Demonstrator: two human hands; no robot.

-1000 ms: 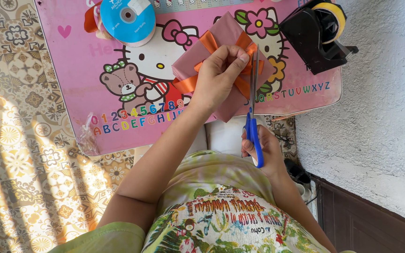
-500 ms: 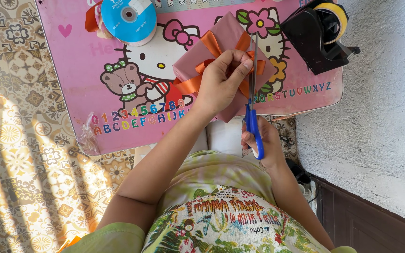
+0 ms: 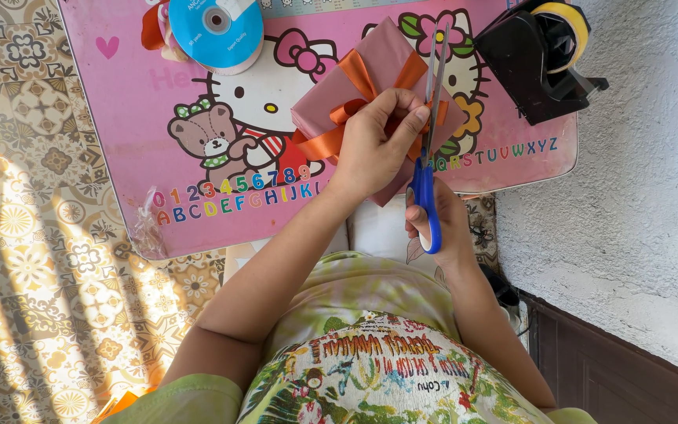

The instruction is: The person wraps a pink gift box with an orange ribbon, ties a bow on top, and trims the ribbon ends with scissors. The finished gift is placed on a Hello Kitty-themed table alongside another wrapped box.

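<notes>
**Ribbon trim at wrapped box: hands and tool position**

The wrapped box (image 3: 370, 78), in dusky pink paper, lies on the pink cartoon-printed tabletop (image 3: 158, 118), crossed by an orange ribbon (image 3: 319, 144) tied in a bow. The left hand (image 3: 378, 145) rests on the box, its fingers (image 3: 402, 110) pinching ribbon at the bow. The right hand (image 3: 441, 224) has its fingers clenched through the blue handles of the scissors (image 3: 427, 157); the blades point away from the person, slightly parted, just right of the pinching fingertips.

Assessment: a clean cut calls for the ribbon held taut, the left fingertips kept outside the blade line, and the blades clear of the wrapping paper.

Also present: a blue ribbon spool (image 3: 216, 31) at the far edge and a black tape dispenser (image 3: 539, 59) at the right corner.
</notes>
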